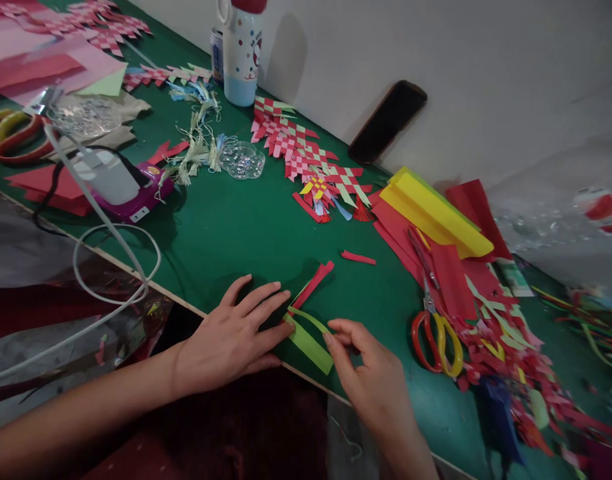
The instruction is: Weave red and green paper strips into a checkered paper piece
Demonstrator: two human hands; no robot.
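Green paper strips (309,345) and red paper strips (312,285) are pinned flat near the green table's (236,227) near edge by the spread left hand (231,340), as is needed for steadiness, while any pinch by the right hand (373,373) cannot be confirmed

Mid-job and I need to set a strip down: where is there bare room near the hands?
Bare green tabletop spreads between the woven paper strips and the left hand. A narrower patch lies between the right hand and the red-handled scissors. It is crowded right of the scissors, with red paper scraps.
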